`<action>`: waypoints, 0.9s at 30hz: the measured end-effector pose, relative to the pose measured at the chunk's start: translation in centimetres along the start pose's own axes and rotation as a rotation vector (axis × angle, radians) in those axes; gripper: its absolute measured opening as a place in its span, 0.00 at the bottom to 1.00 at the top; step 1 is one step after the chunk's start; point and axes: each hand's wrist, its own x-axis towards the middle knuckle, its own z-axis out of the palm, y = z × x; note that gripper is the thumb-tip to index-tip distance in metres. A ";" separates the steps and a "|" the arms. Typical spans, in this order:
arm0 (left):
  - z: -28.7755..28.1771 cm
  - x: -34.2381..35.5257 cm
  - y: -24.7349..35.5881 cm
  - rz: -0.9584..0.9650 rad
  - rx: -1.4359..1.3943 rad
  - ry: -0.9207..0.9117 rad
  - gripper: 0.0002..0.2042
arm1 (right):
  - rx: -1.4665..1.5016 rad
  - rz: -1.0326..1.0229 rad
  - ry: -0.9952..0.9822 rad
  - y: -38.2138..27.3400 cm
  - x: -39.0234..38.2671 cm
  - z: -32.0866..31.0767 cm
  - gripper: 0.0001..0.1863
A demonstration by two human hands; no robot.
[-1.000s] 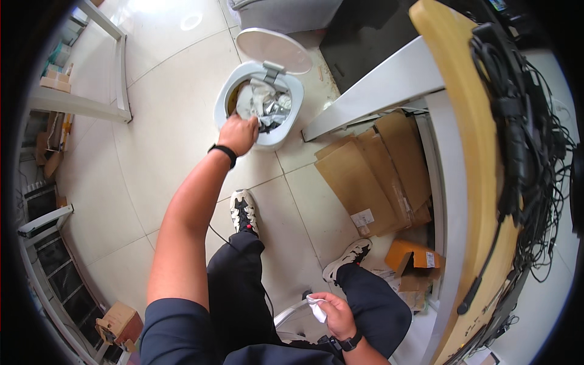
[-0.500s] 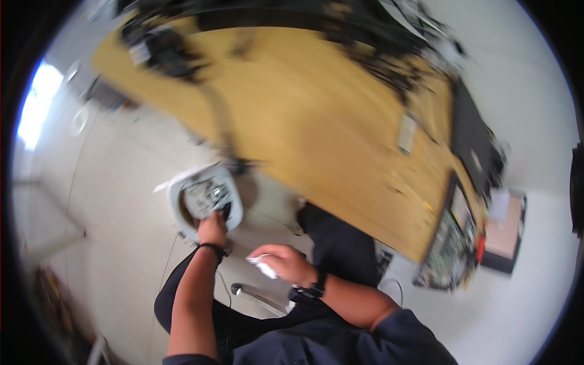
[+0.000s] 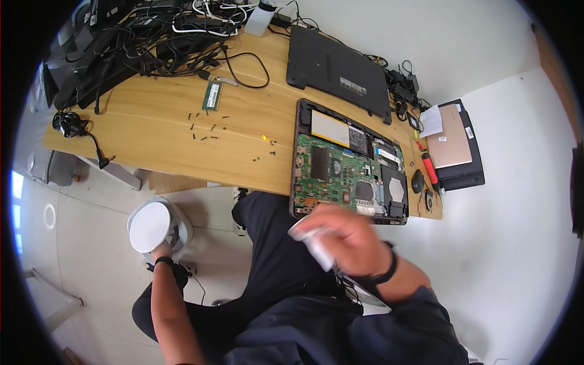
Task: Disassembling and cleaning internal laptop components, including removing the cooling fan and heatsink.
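Note:
My left hand (image 3: 162, 250) is at the near rim of a white bin (image 3: 184, 220) on the floor, beside a round white lid (image 3: 150, 227). Its fingers are mostly hidden there, so its grip cannot be made out. A crumpled white tissue (image 3: 320, 250) is pinched in my right hand (image 3: 353, 238), which is smeared by motion. That hand is over the near edge of an opened laptop base (image 3: 350, 176), whose green circuit board and battery lie exposed on the table.
Loose screws (image 3: 204, 126) and a memory module (image 3: 212, 96) lie on the wooden table (image 3: 164, 146). Farther back are tangled cables (image 3: 164, 42) and a black laptop cover (image 3: 337, 73). A red-handled screwdriver (image 3: 429, 170) lies right of the laptop.
My view has swung right, bringing the laptop base toward the middle. My right hand has moved right and up with the tissue, from beside the bin to the laptop. My left hand stays at the bin.

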 end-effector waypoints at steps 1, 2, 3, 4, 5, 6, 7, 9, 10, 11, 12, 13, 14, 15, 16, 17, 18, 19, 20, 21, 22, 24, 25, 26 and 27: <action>-0.6 -0.3 0.7 -0.006 0.002 0.006 0.27 | -0.154 -0.007 0.044 -0.1 -0.7 -2.8 0.14; -1.6 0.0 2.6 -0.008 -0.062 -0.067 0.24 | -0.195 0.084 0.134 0.4 -1.8 -5.0 0.14; -2.2 -0.1 3.9 -0.014 -0.124 -0.141 0.22 | -0.281 0.199 0.189 0.2 -2.5 -7.1 0.14; -0.2 -0.5 -1.3 0.232 -0.047 0.264 0.15 | -0.392 0.125 0.165 0.5 -1.7 -9.0 0.14; 0.3 -0.5 -0.6 0.231 -0.038 0.269 0.15 | -0.419 0.143 0.177 1.5 -1.6 -10.3 0.14; 0.2 -1.3 -0.1 0.218 -0.155 0.105 0.16 | -0.497 0.150 0.153 2.2 -1.4 -11.3 0.15; 0.1 -2.3 0.2 0.197 -0.272 -0.058 0.18 | -0.572 0.153 0.124 2.9 -1.2 -12.1 0.15; -0.4 -5.1 2.6 0.308 -0.114 -0.118 0.24 | -0.580 0.187 0.073 3.4 -0.2 -12.3 0.14; -0.8 -6.5 3.8 0.144 -0.292 -0.255 0.27 | -0.585 0.117 0.012 4.0 0.5 -12.4 0.14; -4.4 -7.9 11.6 0.154 -0.176 -0.393 0.21 | -0.628 0.116 -0.002 4.9 -0.6 -13.4 0.14; -4.7 -9.3 11.4 0.176 -0.206 -0.385 0.22 | -0.652 0.067 -0.042 5.2 0.3 -13.5 0.13; -4.5 -10.2 11.0 0.197 -0.241 -0.375 0.22 | -0.633 0.050 -0.061 6.0 1.1 -13.4 0.13; -4.5 -11.2 11.6 0.177 -0.242 -0.378 0.22 | -0.621 -0.026 -0.080 6.9 1.6 -13.4 0.14; -4.5 -12.1 12.4 0.140 -0.326 -0.384 0.22 | -0.608 -0.096 -0.096 7.7 1.7 -13.3 0.15; -4.5 -12.6 13.3 0.105 -0.410 -0.391 0.22 | -0.617 -0.084 -0.126 8.0 1.9 -13.3 0.15; -4.2 -13.0 13.5 0.085 -0.410 -0.400 0.22 | -0.603 -0.081 -0.143 8.2 2.1 -13.2 0.15; -3.9 -13.1 13.8 0.085 -0.396 -0.396 0.22 | -0.609 -0.095 -0.153 8.4 2.4 -13.1 0.15; -3.6 -13.2 14.0 0.088 -0.383 -0.393 0.22 | -0.616 -0.107 -0.163 8.6 2.5 -12.9 0.14; -3.3 -13.2 14.5 0.088 -0.375 -0.402 0.22 | -0.632 -0.113 -0.164 8.9 2.7 -13.0 0.14; -2.8 -13.1 14.1 0.155 -0.375 -0.369 0.21 | -0.620 -0.111 -0.182 8.9 2.8 -12.9 0.14; -2.4 -13.0 13.7 0.149 -0.368 -0.386 0.21 | -0.640 -0.123 -0.172 8.7 3.0 -12.8 0.14; -2.3 -12.7 14.5 0.110 -0.380 -0.415 0.21 | -0.685 -0.150 -0.153 8.9 3.0 -13.1 0.14; -1.8 -12.6 14.4 0.099 -0.396 -0.399 0.21 | -0.683 -0.140 -0.164 9.0 3.0 -13.2 0.14; -1.6 -12.6 14.3 0.083 -0.394 -0.407 0.21 | -0.707 -0.178 -0.159 9.1 3.1 -13.2 0.14; -1.6 -12.6 14.3 0.067 -0.391 -0.415 0.20 | -0.731 -0.216 -0.153 9.2 3.2 -13.1 0.14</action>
